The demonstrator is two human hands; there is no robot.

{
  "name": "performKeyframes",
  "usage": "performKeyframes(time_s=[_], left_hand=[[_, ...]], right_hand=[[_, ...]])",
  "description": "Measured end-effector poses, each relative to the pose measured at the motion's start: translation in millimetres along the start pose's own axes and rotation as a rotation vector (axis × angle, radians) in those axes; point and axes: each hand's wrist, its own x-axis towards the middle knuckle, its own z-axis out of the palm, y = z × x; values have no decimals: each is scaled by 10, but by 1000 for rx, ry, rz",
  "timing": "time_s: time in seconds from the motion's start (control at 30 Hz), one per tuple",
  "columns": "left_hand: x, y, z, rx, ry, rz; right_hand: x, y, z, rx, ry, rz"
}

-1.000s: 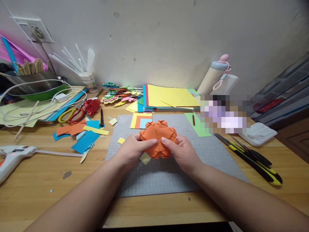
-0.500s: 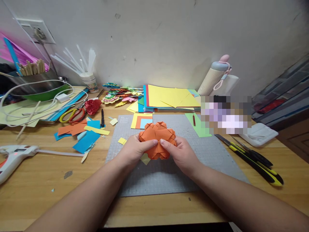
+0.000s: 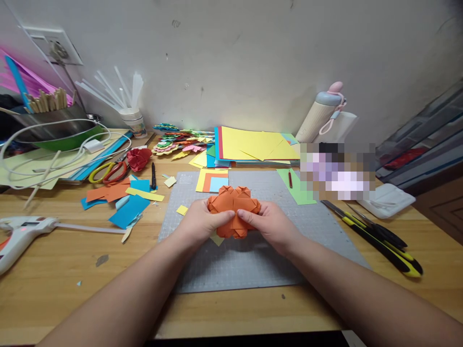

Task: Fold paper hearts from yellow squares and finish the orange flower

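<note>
An orange folded-paper flower (image 3: pixel 233 200) is held up over the grey cutting mat (image 3: pixel 202 274). My left hand (image 3: pixel 202 219) grips its left side, thumb laid flat across the front near the centre. From the other side my right hand (image 3: pixel 275 222) pinches it the same way, and the two thumb tips nearly meet. The fingers behind the paper are hidden. Part of a pale yellow paper piece (image 3: pixel 217 240) shows beneath the flower. Just behind lie stacked yellow, orange and light blue squares (image 3: pixel 212 181).
On the left are a glue gun (image 3: pixel 27 236), paper scraps (image 3: pixel 130 211), scissors (image 3: pixel 108 172) and a red paper flower (image 3: pixel 139 159). Coloured sheets (image 3: pixel 258 143) lie by the wall. A utility knife (image 3: pixel 379 243) and tweezers (image 3: pixel 378 229) rest at right, near a bottle (image 3: pixel 318 115).
Both hands keep hold of the orange paper flower. It has turned slightly, and its right edge has shifted a little to the left with my right hand.
</note>
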Motion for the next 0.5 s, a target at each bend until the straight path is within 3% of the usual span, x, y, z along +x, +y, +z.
performKeyframes(time_s=[0.23, 0.5], left_hand=[[13, 27, -23, -55, -48, -62], [20, -32, -7, -27, 7, -39]], right_hand=[[18, 8, 2, 32, 33, 58], [36, 35, 12, 42, 39, 21]])
